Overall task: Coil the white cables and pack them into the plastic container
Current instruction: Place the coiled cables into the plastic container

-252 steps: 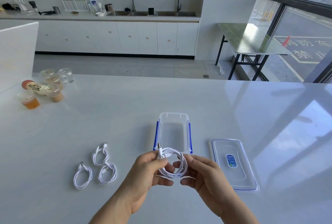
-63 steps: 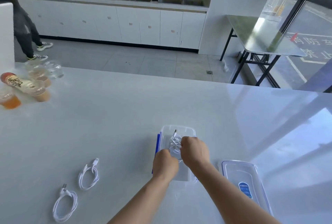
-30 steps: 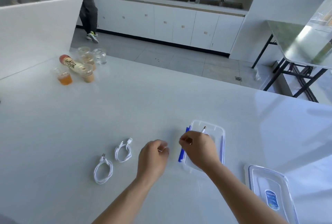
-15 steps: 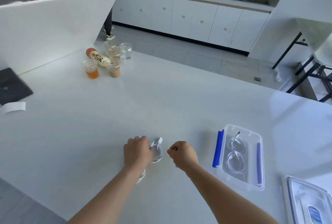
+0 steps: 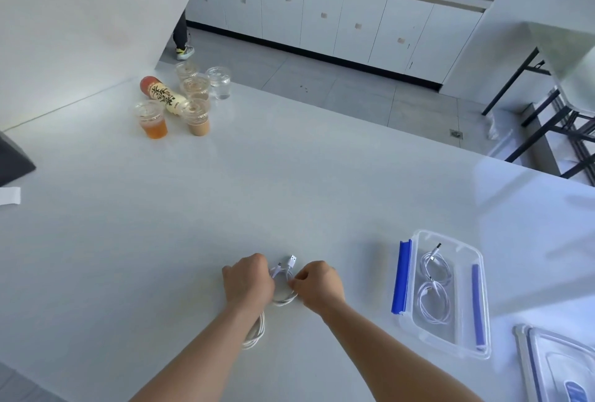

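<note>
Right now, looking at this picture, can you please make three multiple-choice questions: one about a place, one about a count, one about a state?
1. Where does the plastic container stand relative to the hands?
A. To their right
B. To their left
C. Behind the cups

2. How many coiled white cables lie inside the container?
A. None
B. Two
C. Four

3. What is the state of the container?
A. Closed with its lid
B. Turned upside down
C. Open, with the lid beside it

Answers:
1: A, it stands right of the left hand and the right hand.
2: B, the far coil and the near coil lie in it.
3: C, the lid lies on the table to its right.
</note>
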{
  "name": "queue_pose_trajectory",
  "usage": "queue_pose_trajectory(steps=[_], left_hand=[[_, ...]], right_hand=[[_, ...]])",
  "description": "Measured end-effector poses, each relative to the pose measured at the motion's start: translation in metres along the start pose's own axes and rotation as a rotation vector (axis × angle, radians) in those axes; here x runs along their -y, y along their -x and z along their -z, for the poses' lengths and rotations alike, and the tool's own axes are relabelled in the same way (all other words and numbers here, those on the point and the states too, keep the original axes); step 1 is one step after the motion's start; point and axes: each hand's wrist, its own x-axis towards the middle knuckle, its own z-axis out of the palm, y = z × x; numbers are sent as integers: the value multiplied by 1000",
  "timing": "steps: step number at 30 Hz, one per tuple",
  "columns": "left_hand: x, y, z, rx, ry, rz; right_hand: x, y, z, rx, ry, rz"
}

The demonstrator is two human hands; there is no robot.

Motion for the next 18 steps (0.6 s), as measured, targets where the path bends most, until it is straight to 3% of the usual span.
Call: queue_pose_trajectory(steps=[11, 18], left_hand=[[-22, 26, 30, -96, 497, 22], [-80, 54, 46, -104, 664, -126]], right_hand=[[-5, 22, 35, -115, -199, 60], [-30, 52, 100, -283, -219, 110]])
